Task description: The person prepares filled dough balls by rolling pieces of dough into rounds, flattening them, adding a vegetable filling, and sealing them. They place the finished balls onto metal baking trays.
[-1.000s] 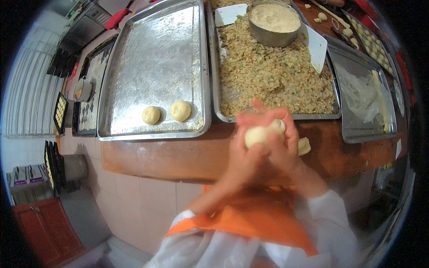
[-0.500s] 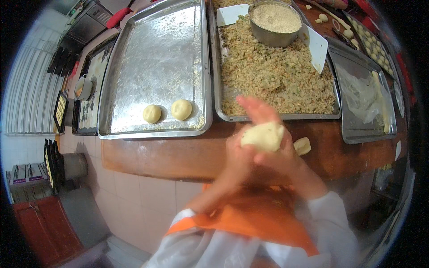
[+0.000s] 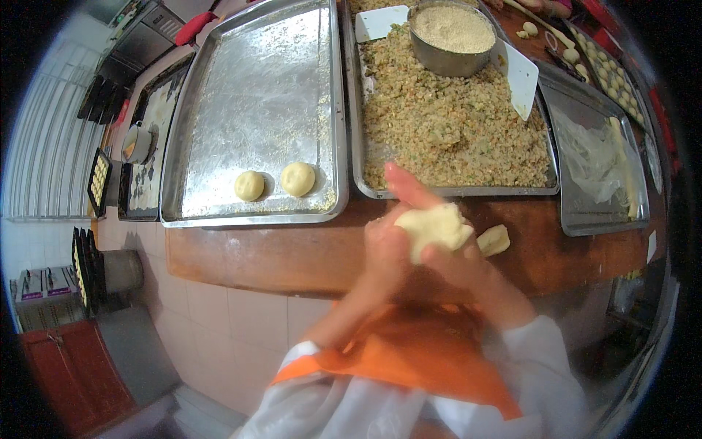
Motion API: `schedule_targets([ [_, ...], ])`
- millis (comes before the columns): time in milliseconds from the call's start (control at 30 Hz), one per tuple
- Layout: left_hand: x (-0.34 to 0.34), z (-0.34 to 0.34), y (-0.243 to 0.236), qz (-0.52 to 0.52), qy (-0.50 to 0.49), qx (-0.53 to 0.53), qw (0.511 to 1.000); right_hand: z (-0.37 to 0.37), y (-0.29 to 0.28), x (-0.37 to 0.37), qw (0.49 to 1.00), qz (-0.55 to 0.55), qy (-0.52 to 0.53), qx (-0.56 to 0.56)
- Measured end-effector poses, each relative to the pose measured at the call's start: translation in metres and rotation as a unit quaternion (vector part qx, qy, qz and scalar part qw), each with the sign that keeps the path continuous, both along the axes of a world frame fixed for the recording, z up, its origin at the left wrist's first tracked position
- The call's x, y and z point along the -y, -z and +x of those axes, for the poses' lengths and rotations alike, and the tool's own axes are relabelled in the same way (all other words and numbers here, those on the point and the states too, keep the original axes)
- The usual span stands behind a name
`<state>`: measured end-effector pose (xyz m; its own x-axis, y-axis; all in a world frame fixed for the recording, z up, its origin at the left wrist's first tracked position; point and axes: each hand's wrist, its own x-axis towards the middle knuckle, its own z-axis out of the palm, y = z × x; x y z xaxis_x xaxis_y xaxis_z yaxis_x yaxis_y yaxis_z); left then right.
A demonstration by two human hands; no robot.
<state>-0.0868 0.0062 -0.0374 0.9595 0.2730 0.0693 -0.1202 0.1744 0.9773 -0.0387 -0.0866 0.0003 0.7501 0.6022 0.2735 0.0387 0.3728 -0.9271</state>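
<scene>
A pale lump of dough (image 3: 433,227), with an uneven, ragged right side, is held between my two hands above the wooden table's front edge. My left hand (image 3: 387,245) cups it from the left. From the right, my right hand (image 3: 459,265) presses its thumb against the lump's near side. Reddish fingers stretch out beyond the dough toward the tray of filling. Just right of my hands, a smaller flattened piece of dough (image 3: 493,240) lies on the table. Two smooth dough balls (image 3: 297,180) sit at the near end of the left metal tray (image 3: 248,95).
Crumbly filling (image 3: 453,128) covers a tray ahead, bearing a metal bowl (image 3: 452,44) of pale crumbs and white scrapers (image 3: 518,82). A tray with clear plastic (image 3: 592,161) stands right. Farther right, another tray holds several small dough balls (image 3: 614,80). A person's hand shows at the far right.
The dough has turned and spread slightly in my hands, its right side now more ragged. Both hands have shifted only a little; the trays stay put.
</scene>
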Motion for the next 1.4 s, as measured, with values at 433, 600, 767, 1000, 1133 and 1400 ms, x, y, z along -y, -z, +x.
schedule_targets([
  [433, -0.004, -0.006, 0.0, 0.048, 0.045, -0.036, 0.997, -0.004, -0.004, -0.001, 0.998, 0.026, 0.045, -0.045],
  [600, -0.002, -0.008, -0.003, 0.235, 0.007, 0.014, 0.972, 0.008, 0.003, 0.008, 0.999, -0.022, 0.024, 0.025],
  [767, 0.002, -0.005, -0.009, 0.182, -0.034, 0.085, 0.979, 0.013, 0.011, 0.01, 0.998, 0.013, -0.015, -0.052],
  [1000, -0.008, -0.017, 0.006, 0.306, 0.022, 0.011, 0.952, 0.002, -0.006, 0.01, 0.998, -0.044, 0.011, -0.044],
  [1133, -0.003, -0.013, -0.008, 0.233, -0.024, 0.086, 0.968, 0.011, 0.007, 0.011, 0.998, -0.045, -0.022, -0.033],
  [1400, -0.013, -0.028, 0.009, 0.022, 0.089, -0.048, 0.995, -0.001, -0.005, 0.005, 0.981, -0.015, -0.041, -0.188],
])
